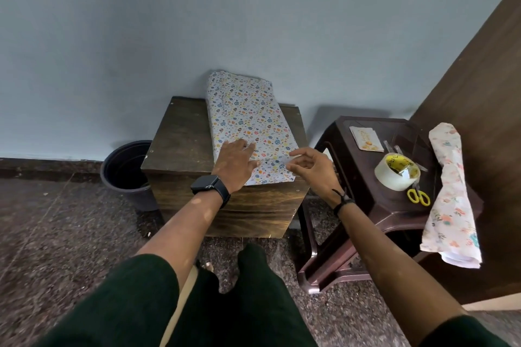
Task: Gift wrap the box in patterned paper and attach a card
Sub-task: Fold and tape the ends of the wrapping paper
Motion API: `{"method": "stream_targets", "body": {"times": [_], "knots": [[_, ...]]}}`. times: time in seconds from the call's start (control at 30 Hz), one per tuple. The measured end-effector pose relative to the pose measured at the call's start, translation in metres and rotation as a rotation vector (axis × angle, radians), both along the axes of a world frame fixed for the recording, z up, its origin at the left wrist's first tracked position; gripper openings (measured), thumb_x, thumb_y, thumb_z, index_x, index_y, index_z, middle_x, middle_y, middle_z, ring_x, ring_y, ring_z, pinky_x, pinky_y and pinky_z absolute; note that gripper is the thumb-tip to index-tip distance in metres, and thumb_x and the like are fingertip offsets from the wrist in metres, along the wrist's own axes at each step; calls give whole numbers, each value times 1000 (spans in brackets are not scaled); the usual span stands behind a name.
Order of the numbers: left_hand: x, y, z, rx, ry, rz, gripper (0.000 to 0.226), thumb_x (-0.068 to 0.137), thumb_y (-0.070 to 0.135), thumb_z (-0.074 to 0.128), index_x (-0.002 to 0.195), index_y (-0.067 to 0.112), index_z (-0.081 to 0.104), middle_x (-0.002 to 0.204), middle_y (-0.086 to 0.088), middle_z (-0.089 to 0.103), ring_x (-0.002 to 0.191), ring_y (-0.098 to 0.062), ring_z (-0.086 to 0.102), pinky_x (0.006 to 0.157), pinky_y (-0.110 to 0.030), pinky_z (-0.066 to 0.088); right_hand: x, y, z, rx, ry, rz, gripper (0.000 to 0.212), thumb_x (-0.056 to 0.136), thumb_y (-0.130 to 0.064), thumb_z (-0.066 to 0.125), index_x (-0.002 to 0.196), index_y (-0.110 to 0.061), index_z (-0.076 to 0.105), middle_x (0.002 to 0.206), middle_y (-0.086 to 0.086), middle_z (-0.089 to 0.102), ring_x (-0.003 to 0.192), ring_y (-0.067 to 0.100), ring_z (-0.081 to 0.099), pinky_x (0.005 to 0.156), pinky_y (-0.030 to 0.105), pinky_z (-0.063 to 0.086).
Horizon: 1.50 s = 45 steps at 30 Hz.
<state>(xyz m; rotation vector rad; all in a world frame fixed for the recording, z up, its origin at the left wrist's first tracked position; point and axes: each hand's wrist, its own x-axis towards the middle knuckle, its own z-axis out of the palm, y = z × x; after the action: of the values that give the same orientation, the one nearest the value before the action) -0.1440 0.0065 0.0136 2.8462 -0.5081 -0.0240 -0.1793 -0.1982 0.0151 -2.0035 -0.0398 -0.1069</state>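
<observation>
**A:** What am I looking at, biggest things first?

**B:** I'm seeing a blue-grey wall (197,22) and a speckled floor (56,234). A dark wooden counter (180,132) is standing against the wall, and a brown plastic stool (366,205) is sitting just to its right.

**A:** And the box?

**B:** The box (248,121), already covered in patterned paper, is lying lengthwise on the counter, its far end leaning toward the wall. Both hands are working at its near end.

**A:** How are the hands sitting?

**B:** The left hand (236,160) is lying flat, fingers straight, pressing on the paper near the left edge. The right hand (310,166) is hovering at the near right corner, fingers loosely curled, fingertips at the paper edge; I cannot tell whether it's pinching anything.

**A:** Smaller items?

**B:** On the stool, a floral paper roll (448,191) is lying, then a tape roll (394,175), a card (365,138) and yellow-handled scissors (418,196). A black bucket (124,169) is standing left of the counter.
</observation>
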Motion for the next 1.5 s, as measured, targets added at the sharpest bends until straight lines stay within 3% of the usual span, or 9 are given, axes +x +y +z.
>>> {"method": "stream_targets", "body": {"times": [0.17, 0.3, 0.53, 0.67, 0.83, 0.97, 1.07, 1.2, 1.5], "knots": [[1, 0, 0, 25, -36, 2, 52, 101, 37, 38, 147, 16, 28, 149, -7, 32, 138, -22, 25, 116, -38, 10, 3, 40, -15, -34, -49, 0, 22, 79, -17, 76, 96, -21, 64, 77, -2, 71, 74, 8, 67, 70, 14, 51], [0, 0, 0, 22, -51, 3, 51, 100, 36, 38, 146, 16, 30, 148, -7, 33, 138, -22, 27, 116, -38, 11, 6, 57, -24, 41, -85, -89, 22, 81, -15, 73, 99, -16, 60, 77, 2, 70, 72, 10, 66, 66, 14, 50], [2, 0, -1, 32, -66, -8, 50, 100, 34, 39, 146, 15, 31, 146, -8, 35, 136, -22, 30, 115, -39, 13, 1, 73, -33, 149, -140, -247, 20, 84, -8, 69, 97, -15, 56, 78, -5, 66, 74, 1, 63, 68, 16, 51], [2, 1, -2, 40, -83, -12, 50, 100, 33, 41, 145, 15, 31, 145, -8, 36, 134, -22, 31, 115, -39, 16, 2, 72, -30, 48, -194, -215, 19, 84, -9, 69, 99, -12, 56, 77, -10, 62, 70, -6, 60, 64, 12, 49], [3, -1, -1, 47, -62, -14, 50, 100, 32, 41, 146, 15, 30, 145, -8, 36, 135, -22, 31, 116, -40, 15, 4, 67, -25, -127, -202, -161, 21, 84, -16, 69, 100, -13, 56, 72, -7, 62, 67, 1, 59, 62, 14, 49], [4, 0, -1, 46, -60, -17, 50, 100, 32, 41, 146, 14, 31, 144, -8, 36, 134, -23, 32, 116, -40, 15, 5, 62, -27, -365, -279, -32, 23, 86, -12, 65, 106, -10, 54, 81, 2, 66, 77, 14, 61, 69, 26, 50], [5, -1, -2, 59, -67, -16, 50, 100, 32, 42, 146, 15, 31, 144, -9, 36, 133, -23, 33, 115, -41, 17, 8, 63, -27, -486, -327, -10, 22, 88, -12, 62, 108, -9, 53, 81, 3, 64, 77, 21, 60, 65, 36, 50], [6, 0, -3, 77, -72, -23, 51, 100, 33, 42, 146, 14, 31, 144, -9, 36, 132, -24, 35, 115, -40, 18, 12, 64, -26, -606, -369, 19, 18, 89, -13, 56, 106, -8, 52, 81, 4, 64, 78, 24, 57, 63, 38, 47], [7, 0, -2, 100, -88, -23, 51, 99, 32, 43, 146, 14, 31, 143, -10, 38, 130, -25, 37, 113, -39, 21, 17, 64, -20, -746, -262, 1, 27, 94, -24, 53, 113, -10, 42, 91, 9, 65, 83, 28, 57, 61, 36, 46]]}}
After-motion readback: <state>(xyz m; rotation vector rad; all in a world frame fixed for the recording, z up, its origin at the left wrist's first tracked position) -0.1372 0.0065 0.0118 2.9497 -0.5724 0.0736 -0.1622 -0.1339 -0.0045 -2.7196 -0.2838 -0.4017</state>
